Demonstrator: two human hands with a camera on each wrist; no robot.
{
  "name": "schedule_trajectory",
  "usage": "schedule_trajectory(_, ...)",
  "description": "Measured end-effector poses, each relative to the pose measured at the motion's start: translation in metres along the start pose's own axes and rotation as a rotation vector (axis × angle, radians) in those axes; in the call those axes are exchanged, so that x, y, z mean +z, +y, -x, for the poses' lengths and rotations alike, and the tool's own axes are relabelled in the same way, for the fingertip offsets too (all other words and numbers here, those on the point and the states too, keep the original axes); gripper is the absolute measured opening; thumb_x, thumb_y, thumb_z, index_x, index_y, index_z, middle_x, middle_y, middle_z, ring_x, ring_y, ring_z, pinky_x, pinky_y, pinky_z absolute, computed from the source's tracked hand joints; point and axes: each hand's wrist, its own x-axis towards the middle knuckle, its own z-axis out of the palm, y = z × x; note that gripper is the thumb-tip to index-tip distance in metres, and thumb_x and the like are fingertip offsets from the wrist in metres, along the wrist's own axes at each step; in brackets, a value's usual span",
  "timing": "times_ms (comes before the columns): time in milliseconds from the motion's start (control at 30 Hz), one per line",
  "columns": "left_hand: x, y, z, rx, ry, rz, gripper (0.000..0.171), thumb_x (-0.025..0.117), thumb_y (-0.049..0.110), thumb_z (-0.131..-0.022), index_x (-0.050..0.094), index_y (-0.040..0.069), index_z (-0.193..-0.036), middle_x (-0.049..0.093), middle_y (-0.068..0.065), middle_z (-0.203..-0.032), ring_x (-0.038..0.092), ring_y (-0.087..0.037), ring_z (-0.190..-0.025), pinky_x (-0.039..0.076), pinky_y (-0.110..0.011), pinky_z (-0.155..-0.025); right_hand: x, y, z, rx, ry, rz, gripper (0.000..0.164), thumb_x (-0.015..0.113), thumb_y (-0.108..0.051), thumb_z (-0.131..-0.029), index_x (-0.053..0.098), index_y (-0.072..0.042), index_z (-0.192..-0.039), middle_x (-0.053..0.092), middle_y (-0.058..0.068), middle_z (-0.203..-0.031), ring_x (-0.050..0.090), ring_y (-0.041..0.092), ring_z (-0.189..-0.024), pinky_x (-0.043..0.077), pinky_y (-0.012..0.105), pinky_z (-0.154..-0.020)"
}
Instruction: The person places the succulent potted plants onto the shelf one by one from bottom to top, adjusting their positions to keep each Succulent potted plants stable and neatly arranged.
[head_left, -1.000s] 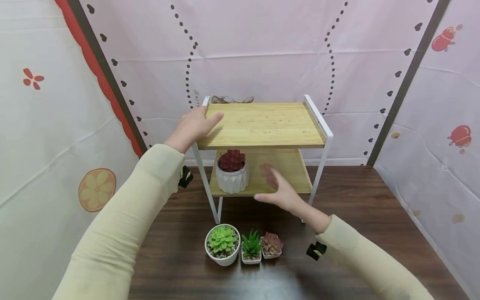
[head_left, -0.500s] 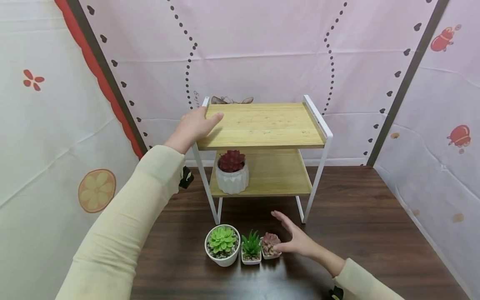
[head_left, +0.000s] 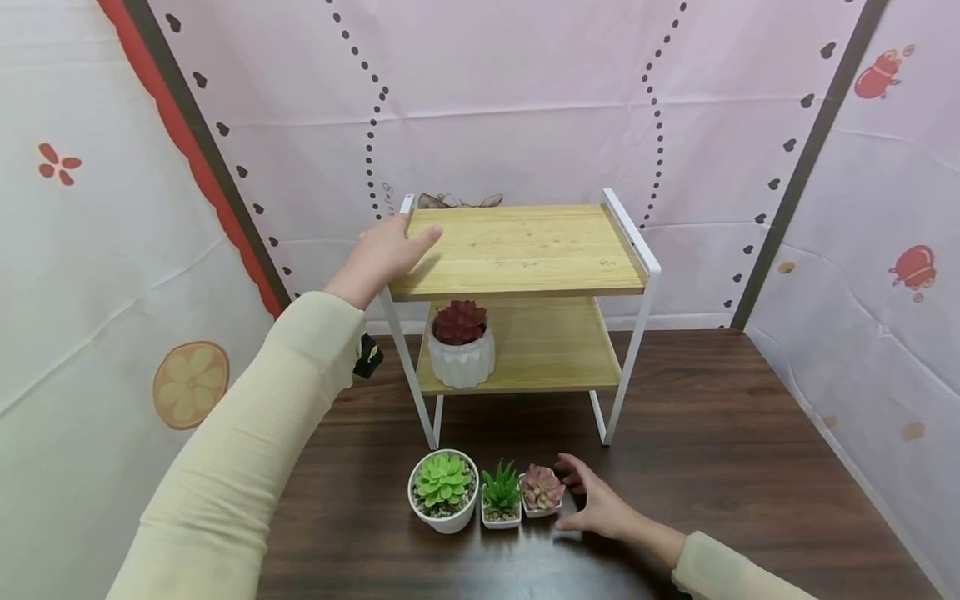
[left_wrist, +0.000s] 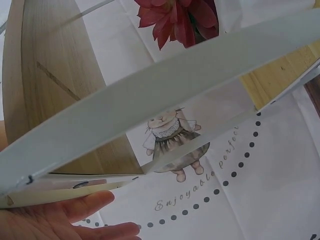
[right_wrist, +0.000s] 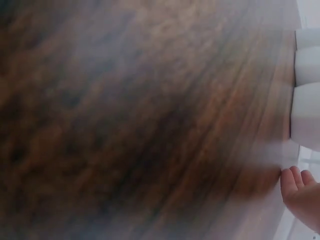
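My left hand (head_left: 382,254) rests on the upper left rail of a two-tier shelf (head_left: 525,250) with wooden boards and a white metal frame. In the left wrist view its fingers (left_wrist: 107,231) lie straight beside the frame. My right hand (head_left: 598,507) is low over the table, thumb and fingers spread, just right of a small pinkish succulent (head_left: 542,488) in a white pot. To that plant's left stand a spiky green succulent (head_left: 501,492) in a square white pot and a larger bright green succulent (head_left: 443,485) in a round one. Curved fingertips (right_wrist: 290,182) appear beside white pots (right_wrist: 306,110) in the right wrist view.
A dark red succulent (head_left: 461,323) in a white ribbed pot (head_left: 462,360) stands on the lower board's left side. The dark wooden table (head_left: 720,433) bears everything. Printed cloth walls (head_left: 517,83) enclose the back and sides.
My right hand has come down from in front of the lower board to the table, then beside the pinkish succulent. My left hand stays on the shelf's rail.
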Motion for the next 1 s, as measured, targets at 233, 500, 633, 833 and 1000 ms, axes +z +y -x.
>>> schedule_trajectory(233, 0.000, -0.002, 0.001, 0.006, -0.017, 0.013, 0.081, 0.033, 0.058, -0.091, 0.014, 0.001, -0.146, 0.020, -0.021, -0.149, 0.018, -0.043, -0.134, 0.018, -0.057, -0.108, 0.012, 0.004, -0.004, 0.050, 0.049, 0.072, 0.085, 0.084, -0.015, -0.060, 0.038, 0.007, -0.129, 0.053, 0.016, -0.114, 0.050, 0.015, -0.095, 0.044, 0.027, -0.081)
schedule_trajectory(500, 0.000, -0.003, 0.001, 0.001, -0.014, 0.013, 0.080, 0.035, 0.057, -0.091, 0.014, 0.002, -0.146, 0.021, -0.021, -0.149, 0.018, -0.043, -0.134, 0.019, -0.058, -0.107, 0.017, 0.008, -0.008, 0.052, 0.079, 0.074, 0.065, 0.080, -0.014, -0.064, 0.048, 0.000, -0.119, 0.059, 0.011, -0.110, 0.053, 0.011, -0.097, 0.044, 0.027, -0.086)
schedule_trajectory(633, 0.000, -0.003, 0.001, 0.002, -0.013, 0.004, 0.080, 0.035, 0.057, -0.091, 0.014, 0.002, -0.146, 0.021, -0.020, -0.149, 0.018, -0.043, -0.135, 0.019, -0.057, -0.107, 0.019, 0.008, -0.009, 0.065, 0.081, 0.017, 0.063, 0.079, -0.013, -0.065, 0.048, -0.002, -0.119, 0.059, 0.011, -0.111, 0.053, 0.007, -0.097, 0.043, 0.025, -0.086)
schedule_trajectory(833, 0.000, -0.002, 0.001, 0.006, -0.014, 0.002, 0.081, 0.034, 0.057, -0.091, 0.014, 0.001, -0.146, 0.019, -0.021, -0.149, 0.017, -0.043, -0.135, 0.017, -0.058, -0.108, 0.019, 0.005, -0.010, 0.063, 0.087, -0.027, 0.060, 0.079, -0.012, -0.065, 0.050, -0.003, -0.116, 0.060, 0.010, -0.106, 0.053, 0.004, -0.092, 0.044, 0.023, -0.083)
schedule_trajectory(1000, -0.001, -0.003, 0.001, 0.007, -0.010, 0.000, 0.081, 0.034, 0.057, -0.091, 0.014, 0.001, -0.145, 0.019, -0.021, -0.149, 0.016, -0.043, -0.135, 0.014, -0.057, -0.109, 0.019, 0.004, -0.010, 0.084, 0.078, -0.071, 0.058, 0.080, -0.011, -0.064, 0.050, -0.002, -0.113, 0.059, 0.008, -0.102, 0.053, 0.003, -0.088, 0.044, 0.021, -0.079)
